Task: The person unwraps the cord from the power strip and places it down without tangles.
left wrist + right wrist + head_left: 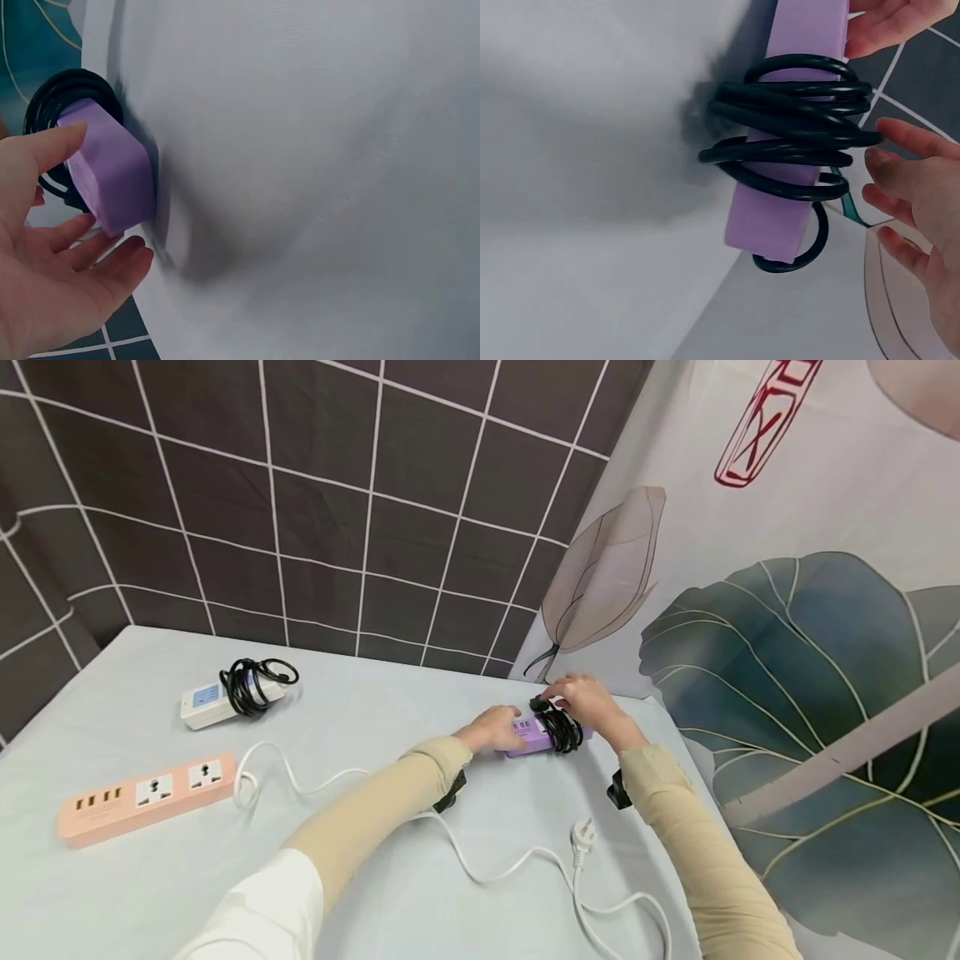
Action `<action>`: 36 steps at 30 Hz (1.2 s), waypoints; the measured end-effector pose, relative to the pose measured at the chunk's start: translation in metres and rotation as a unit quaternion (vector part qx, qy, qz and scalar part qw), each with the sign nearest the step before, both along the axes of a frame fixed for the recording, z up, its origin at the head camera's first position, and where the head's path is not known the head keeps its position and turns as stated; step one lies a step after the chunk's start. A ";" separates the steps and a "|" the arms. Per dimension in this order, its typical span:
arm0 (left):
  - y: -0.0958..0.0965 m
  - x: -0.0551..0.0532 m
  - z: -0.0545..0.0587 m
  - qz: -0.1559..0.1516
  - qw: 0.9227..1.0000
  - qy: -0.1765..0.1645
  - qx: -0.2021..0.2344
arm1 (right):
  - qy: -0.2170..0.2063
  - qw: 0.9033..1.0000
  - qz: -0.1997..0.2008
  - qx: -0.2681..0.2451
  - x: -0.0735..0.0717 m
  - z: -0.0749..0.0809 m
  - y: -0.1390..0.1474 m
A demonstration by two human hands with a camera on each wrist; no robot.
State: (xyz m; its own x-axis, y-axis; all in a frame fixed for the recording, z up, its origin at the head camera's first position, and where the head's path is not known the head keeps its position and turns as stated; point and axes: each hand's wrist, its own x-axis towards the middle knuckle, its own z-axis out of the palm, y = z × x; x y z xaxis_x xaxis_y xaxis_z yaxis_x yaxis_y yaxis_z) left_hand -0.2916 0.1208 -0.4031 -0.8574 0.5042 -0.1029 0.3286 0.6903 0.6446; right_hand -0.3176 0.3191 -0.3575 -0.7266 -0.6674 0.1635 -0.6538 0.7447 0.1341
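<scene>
A purple power strip (534,739) lies near the table's far right corner, with a black cord (561,731) wound around it. My left hand (492,728) holds its left end; in the left wrist view the thumb lies along one side and the fingers (82,232) reach the other. My right hand (588,702) is at the coil's far side. In the right wrist view its index finger (915,136) and thumb meet at an outer loop of the cord, pinching it. The black plug (538,703) shows beside the right fingertips in the head view.
A peach power strip (150,797) lies at the left, its white cable (495,878) running under my left forearm to a white plug (583,837) at the front right. Farther back sits a white power strip (206,706) with a coiled black cord. Tile-patterned and leaf-patterned cloths hang behind.
</scene>
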 end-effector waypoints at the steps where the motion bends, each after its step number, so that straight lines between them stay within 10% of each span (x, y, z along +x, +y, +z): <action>1: 0.000 0.001 -0.002 -0.001 1.000 -0.001 0.005 | 0.000 1.000 0.001 -0.002 0.001 -0.001 0.001; 17: 0.001 -0.002 -0.009 -0.044 0.999 0.019 0.005 | 0.005 1.000 0.002 0.016 0.001 -0.014 0.007; 27: -0.014 -0.006 -0.007 -0.096 0.995 0.016 -0.027 | -0.008 0.997 0.077 -0.028 0.001 -0.014 0.019; 36: -0.022 -0.002 -0.009 -0.073 0.997 0.014 -0.004 | -0.084 0.992 0.046 -0.078 0.009 -0.015 0.031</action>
